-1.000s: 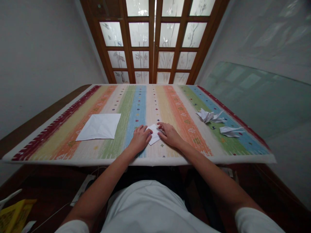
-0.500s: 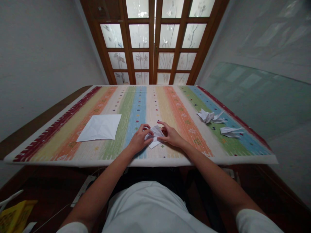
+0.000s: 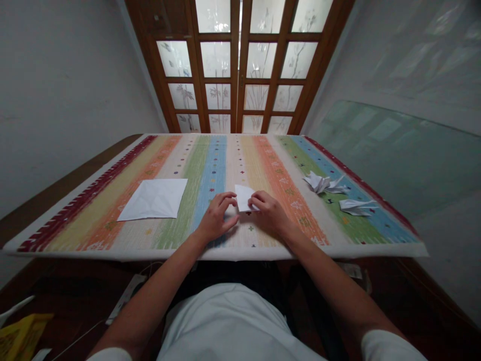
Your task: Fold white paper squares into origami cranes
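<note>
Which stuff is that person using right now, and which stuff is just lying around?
Being used:
- small folded paper, held in the right hand
- left hand, open beside the paper
- striped tablecloth, underneath

Probably just lying around, no hand on them:
- bigger white sheet, on the left
- folded paper pieces, on the right
- yellow thing, low at left
</note>
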{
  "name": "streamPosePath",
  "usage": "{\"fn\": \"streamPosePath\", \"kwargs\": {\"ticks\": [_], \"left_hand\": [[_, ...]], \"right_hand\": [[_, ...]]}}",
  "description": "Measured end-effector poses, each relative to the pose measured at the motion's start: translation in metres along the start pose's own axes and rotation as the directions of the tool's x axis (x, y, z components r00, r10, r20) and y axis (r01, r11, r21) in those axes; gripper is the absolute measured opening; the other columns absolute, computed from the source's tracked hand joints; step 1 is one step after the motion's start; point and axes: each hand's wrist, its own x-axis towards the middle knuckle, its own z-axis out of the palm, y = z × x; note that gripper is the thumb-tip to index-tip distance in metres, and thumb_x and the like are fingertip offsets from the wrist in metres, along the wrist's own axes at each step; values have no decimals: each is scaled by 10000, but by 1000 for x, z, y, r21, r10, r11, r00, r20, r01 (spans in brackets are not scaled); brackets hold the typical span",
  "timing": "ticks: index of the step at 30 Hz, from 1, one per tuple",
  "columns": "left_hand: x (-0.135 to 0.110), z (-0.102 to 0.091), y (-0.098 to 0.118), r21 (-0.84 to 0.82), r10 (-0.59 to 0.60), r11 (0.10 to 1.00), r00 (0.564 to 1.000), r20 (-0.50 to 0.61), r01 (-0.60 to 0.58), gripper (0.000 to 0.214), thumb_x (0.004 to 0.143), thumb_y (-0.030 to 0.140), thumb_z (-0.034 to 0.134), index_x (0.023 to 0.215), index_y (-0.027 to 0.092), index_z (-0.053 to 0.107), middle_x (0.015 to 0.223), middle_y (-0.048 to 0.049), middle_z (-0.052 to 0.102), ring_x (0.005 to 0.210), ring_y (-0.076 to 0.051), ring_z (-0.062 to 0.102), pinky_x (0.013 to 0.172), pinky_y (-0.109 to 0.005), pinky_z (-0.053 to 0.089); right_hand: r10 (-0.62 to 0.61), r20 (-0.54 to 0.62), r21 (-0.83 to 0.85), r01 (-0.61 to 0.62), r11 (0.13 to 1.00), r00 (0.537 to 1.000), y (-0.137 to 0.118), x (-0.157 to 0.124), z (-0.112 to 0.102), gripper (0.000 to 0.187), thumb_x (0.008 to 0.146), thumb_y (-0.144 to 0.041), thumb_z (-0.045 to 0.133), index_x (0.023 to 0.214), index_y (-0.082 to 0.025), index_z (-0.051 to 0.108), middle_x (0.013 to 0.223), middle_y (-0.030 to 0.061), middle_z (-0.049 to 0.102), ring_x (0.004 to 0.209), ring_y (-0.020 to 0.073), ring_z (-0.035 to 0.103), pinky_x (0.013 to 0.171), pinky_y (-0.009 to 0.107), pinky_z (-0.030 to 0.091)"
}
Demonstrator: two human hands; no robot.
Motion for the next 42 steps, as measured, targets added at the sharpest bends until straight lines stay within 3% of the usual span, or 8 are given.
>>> {"fn": "streamPosePath", "kwargs": {"ticks": [7,16,22,26,29,33,37,42], "left_hand": [[2,5,-6,42,-67,997,965,255,58,238,902,278,775,1114,235,676,1169,-86,745,1152,-304,667,1027,-458,527],[3,9,-9,153,-153,981,958,243,118,127,1029,330,649,1003,212,688,1020,-90,769,1022,-287,700,935,-431,529],[7,13,-12,109,-248,966,955,163,233,160,1024,227,616,1183,228,633,927,-45,769,856,-233,725,900,-404,561],[7,15,-11,83,-233,972,956,179,222,327,1008,187,622,1330,245,609,929,-25,763,838,-217,721,902,-391,572],[7,17,-11,141,-202,974,961,187,177,273,1017,180,618,1276,238,686,1038,-68,753,969,-242,718,945,-411,574],[6,19,-14,184,-137,977,974,180,103,177,1017,187,646,1126,226,780,1277,-123,708,1199,-293,660,1060,-479,546],[7,19,-16,168,-131,981,967,220,95,191,1041,204,629,1137,237,791,1247,-105,736,1193,-286,659,1073,-478,538],[9,19,-12,253,-150,964,954,260,83,307,1080,219,565,1337,243,731,1353,-115,732,1212,-300,644,1048,-481,530]], "right_hand": [[-23,206,121,-2,993,978,5,-1,5,50,945,-195,791,930,-219,750,994,75,711,929,227,670,844,326,513],[3,251,229,-62,971,968,6,0,2,214,1034,-344,685,907,-212,795,937,81,759,880,219,691,831,334,515],[130,165,262,-170,950,978,9,0,10,209,930,-256,787,1132,-209,768,1030,78,753,902,218,677,848,353,537],[228,37,106,-231,967,973,18,-2,20,484,824,-297,908,1266,-227,722,1211,127,715,1120,307,648,1008,480,521],[312,19,5,-312,950,950,24,-5,26,554,811,-375,931,1297,-214,719,1245,154,695,1143,345,630,1012,510,509],[321,43,7,-322,947,946,27,-5,27,370,841,-410,901,1130,-215,777,1161,136,717,1060,316,643,935,452,513],[338,75,81,-344,936,938,24,-1,24,150,912,-332,796,992,-205,796,979,95,740,895,260,658,842,395,509],[373,48,175,-376,910,927,20,1,25,269,878,-230,772,1139,-170,795,929,81,759,780,211,650,773,351,528]]}}
